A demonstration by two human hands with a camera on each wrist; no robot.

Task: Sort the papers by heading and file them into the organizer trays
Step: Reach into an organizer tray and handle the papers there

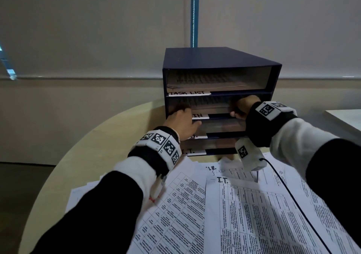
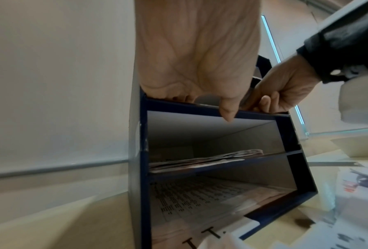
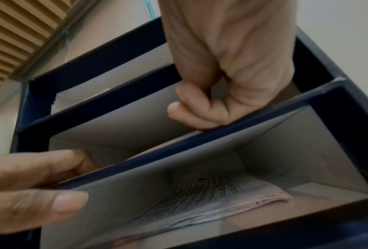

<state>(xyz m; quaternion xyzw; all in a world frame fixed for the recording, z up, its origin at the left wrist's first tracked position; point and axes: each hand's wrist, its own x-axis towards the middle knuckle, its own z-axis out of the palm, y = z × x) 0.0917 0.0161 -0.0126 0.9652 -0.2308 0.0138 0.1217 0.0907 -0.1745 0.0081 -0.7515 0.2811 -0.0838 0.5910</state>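
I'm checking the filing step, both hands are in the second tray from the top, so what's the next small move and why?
Probably draw both hands out. The left hand and right hand reach into the organizer at the second tray, where sheets already lie, and an I.T. sheet waits on the table.

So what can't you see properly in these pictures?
- Second tray label, head view: the left hand covers its start; only "IN" shows.
- Third tray label, head view: mostly behind the left hand.
- Right hand fingers, head view: hidden inside the organizer.
- Table papers: small print too tiny to read.
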